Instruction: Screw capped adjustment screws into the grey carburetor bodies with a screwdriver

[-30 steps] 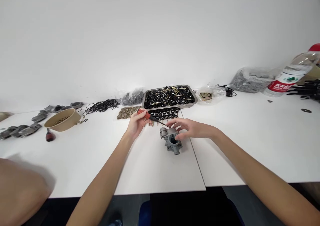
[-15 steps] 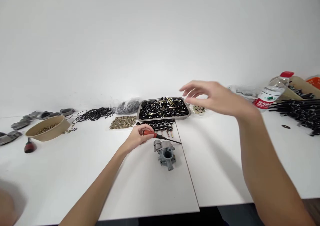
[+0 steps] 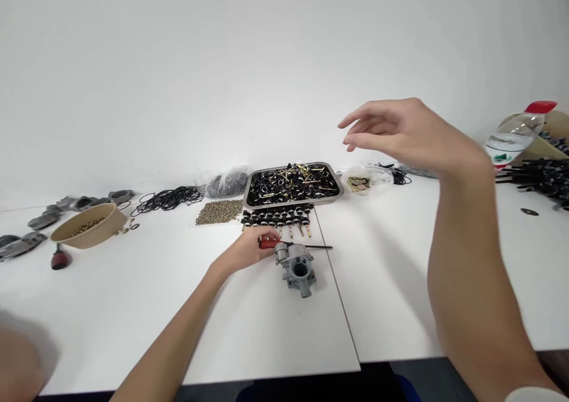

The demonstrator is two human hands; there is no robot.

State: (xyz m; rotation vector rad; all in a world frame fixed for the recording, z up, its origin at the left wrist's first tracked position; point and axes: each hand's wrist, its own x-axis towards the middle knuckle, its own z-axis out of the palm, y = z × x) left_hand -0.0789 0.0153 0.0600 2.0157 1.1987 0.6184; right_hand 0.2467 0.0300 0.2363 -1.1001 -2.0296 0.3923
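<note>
My left hand (image 3: 251, 249) is closed around the red handle of a screwdriver (image 3: 268, 243), whose dark shaft points right, low over the table. Just in front of the shaft stands a grey metal carburetor body (image 3: 300, 271) with its round bore facing me. My right hand (image 3: 393, 128) is raised in the air, right of and above the metal tray, its fingers loosely curled and apart from the thumb. I see nothing in it.
Behind the carburetor lie a row of black-topped fittings (image 3: 278, 216) and a tray (image 3: 340, 195) of small parts. Brass pieces (image 3: 219, 212) and black rings (image 3: 169, 199) are to the left, beyond them a beige bowl (image 3: 100, 230) and another red-handled screwdriver (image 3: 59, 258). A bottle (image 3: 511, 141) stands right.
My right hand has risen and moved right, away from the tray. The screwdriver in my left hand has tipped from a slant to nearly level. The view has shifted slightly.
</note>
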